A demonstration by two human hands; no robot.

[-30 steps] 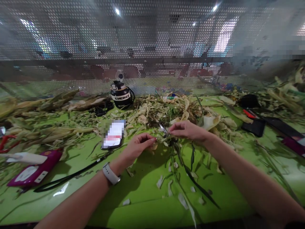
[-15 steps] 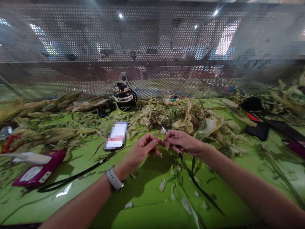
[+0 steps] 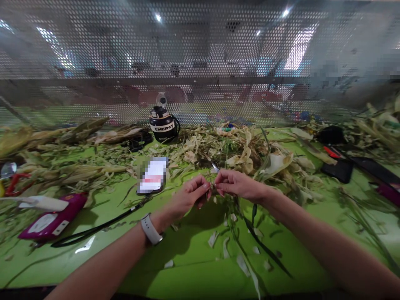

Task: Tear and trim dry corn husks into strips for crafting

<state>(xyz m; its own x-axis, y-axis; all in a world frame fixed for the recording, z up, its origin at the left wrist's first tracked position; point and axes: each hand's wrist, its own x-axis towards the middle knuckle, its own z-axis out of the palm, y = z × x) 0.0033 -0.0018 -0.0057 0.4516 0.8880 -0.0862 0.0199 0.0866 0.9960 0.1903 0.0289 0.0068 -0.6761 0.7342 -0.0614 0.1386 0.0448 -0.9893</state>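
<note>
My left hand (image 3: 192,193), with a pale-banded watch (image 3: 151,229) on its wrist, pinches at a small plant piece (image 3: 213,186) between thumb and forefinger. Facing it, the fingers of my right hand (image 3: 239,184) are closed on the same piece; fingertips hide most of it. A slim metal blade (image 3: 215,167) shows just behind my right fingertips, and I cannot tell whether that hand touches it. Beneath both hands, long green leaf strips (image 3: 265,248) and pale petal-like scraps (image 3: 242,265) lie on the green tabletop (image 3: 193,266).
Beyond my hands spreads a heap of dry husks and leaf bits (image 3: 200,146). A black "ENERGY" bottle (image 3: 163,127) stands behind it, before a perforated metal screen (image 3: 193,50). Leftward lie a lit phone (image 3: 153,175), black strap (image 3: 103,229) and purple device (image 3: 56,221); rightward, a dark case (image 3: 337,170).
My left fingers have drawn closer together, and the right hand has shifted slightly left. Both hands remain at the small plant piece.
</note>
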